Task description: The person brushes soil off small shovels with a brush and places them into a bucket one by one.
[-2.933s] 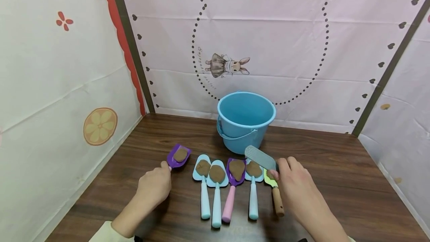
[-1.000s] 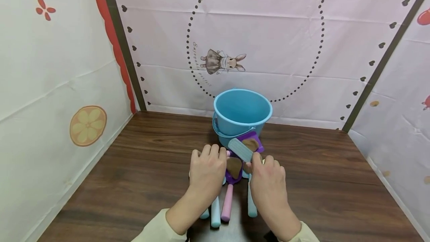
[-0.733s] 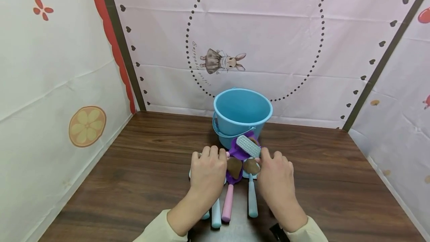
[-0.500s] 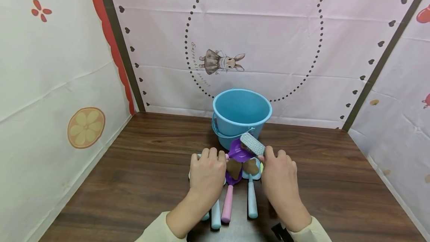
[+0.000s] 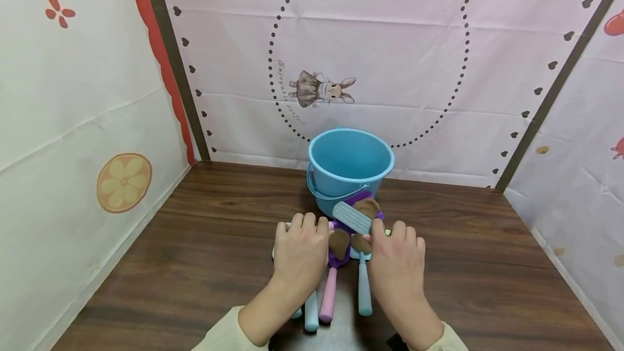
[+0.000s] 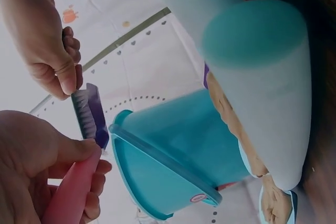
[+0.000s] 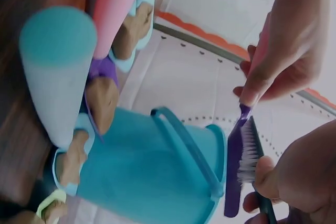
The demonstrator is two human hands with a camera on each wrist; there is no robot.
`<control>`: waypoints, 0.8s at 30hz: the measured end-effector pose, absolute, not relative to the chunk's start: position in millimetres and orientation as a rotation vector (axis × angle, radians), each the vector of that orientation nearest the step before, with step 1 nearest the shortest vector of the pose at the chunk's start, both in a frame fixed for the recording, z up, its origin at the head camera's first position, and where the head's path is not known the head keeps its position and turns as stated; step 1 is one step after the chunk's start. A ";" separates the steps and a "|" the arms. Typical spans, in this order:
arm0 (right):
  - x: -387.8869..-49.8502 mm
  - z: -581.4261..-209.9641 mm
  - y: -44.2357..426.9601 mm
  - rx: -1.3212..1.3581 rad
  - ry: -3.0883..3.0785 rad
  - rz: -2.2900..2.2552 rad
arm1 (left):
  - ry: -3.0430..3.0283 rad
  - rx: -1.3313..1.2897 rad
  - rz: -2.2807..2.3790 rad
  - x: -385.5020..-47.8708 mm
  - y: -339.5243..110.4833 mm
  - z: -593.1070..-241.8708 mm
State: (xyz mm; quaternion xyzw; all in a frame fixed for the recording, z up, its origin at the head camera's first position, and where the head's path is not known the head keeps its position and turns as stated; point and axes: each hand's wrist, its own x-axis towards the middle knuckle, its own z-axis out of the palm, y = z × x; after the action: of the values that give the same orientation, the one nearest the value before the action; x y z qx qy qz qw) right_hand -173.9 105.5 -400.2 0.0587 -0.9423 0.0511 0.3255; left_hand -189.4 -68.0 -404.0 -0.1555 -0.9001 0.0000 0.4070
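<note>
Since the earliest frame: your left grip has come in from the lower left to frame centre, bringing the purple scoop in front of the blue bucket. Your right grip has shifted left; its grey-blue brush, then well apart from that scoop, now crosses it. Light-blue spatulas left of centre: blades now mostly covered by your left. Green spatula: down to a sliver above your right. Last half second: brush lower and further left; brown lump uncovered at its right.
</note>
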 end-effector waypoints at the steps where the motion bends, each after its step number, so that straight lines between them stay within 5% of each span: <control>1: -174.7 -400.4 107.4 0.150 -2.464 0.136 | -2.264 -0.393 -0.003 -188.6 -67.9 -404.2; 17: -192.1 -381.6 155.1 -0.022 -2.325 0.244 | -2.231 -0.406 -0.014 -186.6 -64.5 -405.9; 24: -175.3 -380.2 131.8 0.123 -2.469 0.271 | -2.268 -0.407 -0.024 -185.4 -65.0 -403.0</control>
State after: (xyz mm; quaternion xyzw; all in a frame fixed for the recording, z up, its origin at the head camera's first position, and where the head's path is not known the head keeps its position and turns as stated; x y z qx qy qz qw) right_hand -175.3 131.8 -380.2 0.0467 -0.9401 0.1031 0.3215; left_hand -185.4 -65.0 -403.0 -0.1613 -0.8993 -0.0097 0.4065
